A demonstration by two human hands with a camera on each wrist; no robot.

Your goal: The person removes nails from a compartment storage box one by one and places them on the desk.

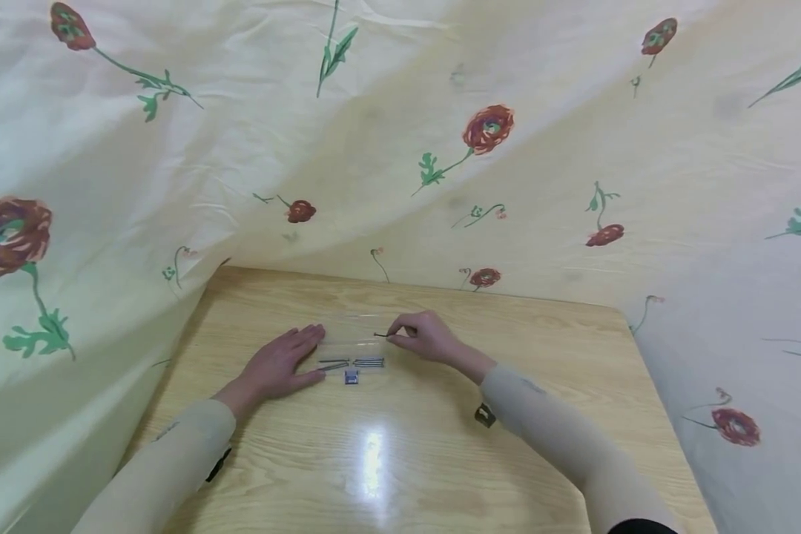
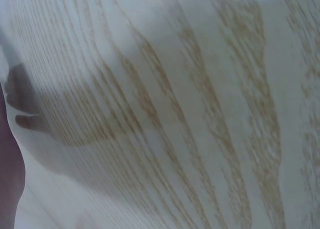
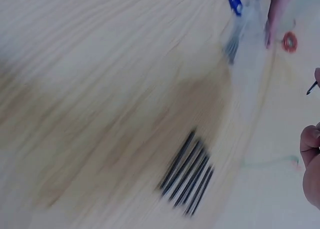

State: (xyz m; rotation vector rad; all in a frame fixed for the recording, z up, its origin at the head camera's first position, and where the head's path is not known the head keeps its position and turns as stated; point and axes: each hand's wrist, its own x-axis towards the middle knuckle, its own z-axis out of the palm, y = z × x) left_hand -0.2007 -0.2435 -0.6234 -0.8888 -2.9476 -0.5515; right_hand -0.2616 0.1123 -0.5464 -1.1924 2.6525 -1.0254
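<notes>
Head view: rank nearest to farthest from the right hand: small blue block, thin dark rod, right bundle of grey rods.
1. Thin dark rod: pinched by the right hand.
2. Right bundle of grey rods: left of the hand.
3. Small blue block: farther left, lower in frame.

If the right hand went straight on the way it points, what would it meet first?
Likely the clear plastic; height is hard to judge, so the right hand might pass over it and meet the left hand instead.
</notes>
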